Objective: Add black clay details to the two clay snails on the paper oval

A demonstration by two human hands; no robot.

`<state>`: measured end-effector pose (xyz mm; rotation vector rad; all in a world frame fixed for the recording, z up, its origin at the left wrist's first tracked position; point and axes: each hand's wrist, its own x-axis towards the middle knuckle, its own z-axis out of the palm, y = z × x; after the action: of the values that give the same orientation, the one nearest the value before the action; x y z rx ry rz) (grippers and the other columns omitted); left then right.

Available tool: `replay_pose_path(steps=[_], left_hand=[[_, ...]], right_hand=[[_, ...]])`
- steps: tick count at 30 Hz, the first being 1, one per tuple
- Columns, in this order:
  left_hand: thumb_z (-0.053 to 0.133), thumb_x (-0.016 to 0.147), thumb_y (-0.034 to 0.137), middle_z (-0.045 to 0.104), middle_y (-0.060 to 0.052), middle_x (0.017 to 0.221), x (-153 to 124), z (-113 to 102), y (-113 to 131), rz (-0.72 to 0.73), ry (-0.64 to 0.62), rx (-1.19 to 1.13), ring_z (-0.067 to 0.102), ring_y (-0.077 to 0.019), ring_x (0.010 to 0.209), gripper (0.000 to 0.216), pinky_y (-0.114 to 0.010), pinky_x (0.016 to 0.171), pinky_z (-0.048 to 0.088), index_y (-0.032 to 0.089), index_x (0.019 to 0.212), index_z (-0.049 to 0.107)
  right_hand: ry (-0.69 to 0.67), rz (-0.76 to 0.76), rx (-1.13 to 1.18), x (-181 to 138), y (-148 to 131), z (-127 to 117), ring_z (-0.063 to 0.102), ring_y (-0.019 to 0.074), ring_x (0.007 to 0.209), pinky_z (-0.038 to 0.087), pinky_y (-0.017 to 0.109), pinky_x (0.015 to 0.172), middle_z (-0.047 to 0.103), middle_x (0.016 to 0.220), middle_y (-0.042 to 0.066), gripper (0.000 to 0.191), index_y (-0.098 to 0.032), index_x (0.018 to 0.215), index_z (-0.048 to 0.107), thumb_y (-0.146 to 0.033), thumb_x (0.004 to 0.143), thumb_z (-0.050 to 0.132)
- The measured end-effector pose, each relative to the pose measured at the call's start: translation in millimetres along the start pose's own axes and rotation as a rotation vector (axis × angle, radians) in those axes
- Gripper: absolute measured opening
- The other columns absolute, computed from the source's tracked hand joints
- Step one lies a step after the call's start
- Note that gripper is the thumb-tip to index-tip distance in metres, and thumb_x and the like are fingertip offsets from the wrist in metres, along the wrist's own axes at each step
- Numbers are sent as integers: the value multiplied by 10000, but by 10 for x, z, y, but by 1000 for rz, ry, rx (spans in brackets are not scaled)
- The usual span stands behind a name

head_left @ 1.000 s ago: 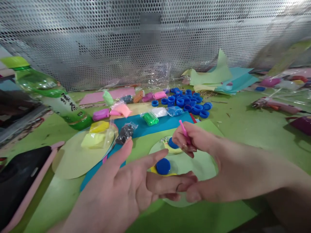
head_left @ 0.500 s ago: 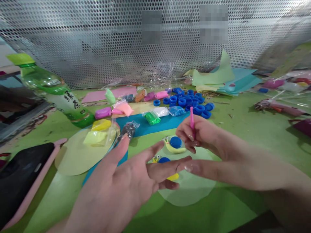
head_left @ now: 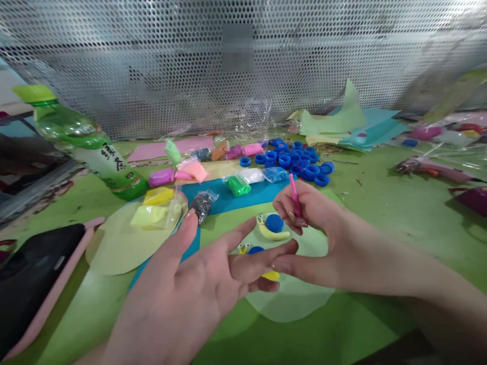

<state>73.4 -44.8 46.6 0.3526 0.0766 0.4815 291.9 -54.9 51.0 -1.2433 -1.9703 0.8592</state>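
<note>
My left hand (head_left: 198, 279) is open, palm up with its fingers spread, above the light green paper cutout (head_left: 292, 304). Curled fingers of my right hand (head_left: 308, 218) grip a thin pink stick-like tool (head_left: 294, 195), which points upward. The right thumb lies against a finger of my left hand; whether anything tiny is between them I cannot tell. Beyond the fingers is a pale yellow clay snail (head_left: 274, 226) with a blue bottle-cap shell. A second, brighter yellow clay snail (head_left: 271, 275) with a blue shell is partly hidden under my left fingers.
Blue bottle caps (head_left: 292, 157) lie heaped at the back. Packets of coloured clay, including a green packet (head_left: 239, 186) and a black packet (head_left: 203, 204), lie mid-table. A green tea bottle (head_left: 87, 147) and a phone (head_left: 41, 274) are on the left. Perforated metal (head_left: 171, 61) borders the back.
My right hand has shifted slightly left, its thumb sliding along the left finger toward the palm. The pink tool moved left and down with it. My left hand stays almost still.
</note>
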Motion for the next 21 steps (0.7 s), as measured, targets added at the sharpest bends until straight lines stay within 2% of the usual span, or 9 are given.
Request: replay_pose_path(steps=[3,6,9,14,18,21], left_hand=[[560,938,511,559,-100,1439,8,19,4,-49,30,24,546,-170,1337,575,-275,1107,314,126,1365,541],[519,956,531,501,-104,1482,0,24,14,-41,53,23,495,-176,1389,601,-261,1115,360,105,1380,518],[499,950,574,409,-110,1542,-5,14,9,-18,59,-2,428,-214,1436,674,-311,1176,342,104,1430,442],[370,996,571,429,-109,1539,30,9,-34,-22,-40,2,397,-190,1455,662,-280,1191,306,109,1470,383],[255,1000,619,417,-91,1550,19,17,-32,6,-17,0,418,-198,1445,704,-320,1217,278,105,1442,444],[314,1002,591,443,-90,1534,4,23,-30,20,-22,2,444,-202,1428,672,-314,1204,301,88,1413,487]], right_hand=[[-19,7,17,-7,16,-10,379,122,731,382,266,632,387,846,-31,299,-213,876,387,-264,791,669],[-47,17,36,-18,5,-64,373,118,715,374,263,604,388,844,-31,315,-213,877,392,-260,776,687],[-44,24,46,-16,-24,-92,350,123,719,369,262,604,371,843,-29,341,-216,876,383,-277,769,701],[-99,74,65,-12,-35,-44,399,132,777,404,261,664,398,861,-22,419,-212,893,398,-300,731,774],[-83,33,72,-22,-18,-85,369,121,747,375,250,625,381,864,-30,439,-217,909,386,-278,750,791],[-82,24,76,-35,-17,-80,362,118,741,374,244,607,374,870,-30,433,-218,907,381,-280,760,783]])
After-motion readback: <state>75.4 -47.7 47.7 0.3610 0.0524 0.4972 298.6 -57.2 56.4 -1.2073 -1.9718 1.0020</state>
